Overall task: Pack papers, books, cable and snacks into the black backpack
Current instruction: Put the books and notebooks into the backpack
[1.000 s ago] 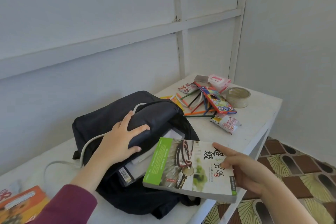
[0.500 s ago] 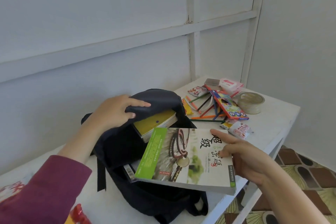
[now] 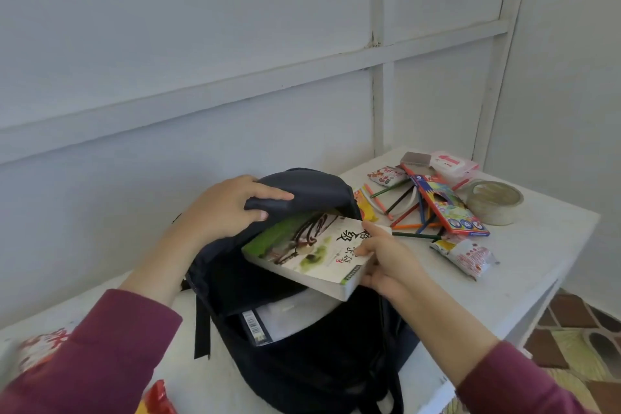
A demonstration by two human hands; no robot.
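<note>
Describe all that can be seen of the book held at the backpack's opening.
The book is a thick paperback with a pale cover, a green strip along one edge, a dark drawing and black characters; its page edges look white. It lies tilted, the green end tucked under the flap of the black backpack, the other end sticking out. The right hand grips that outer corner, thumb on the cover. The left hand holds the flap up above it.
</note>
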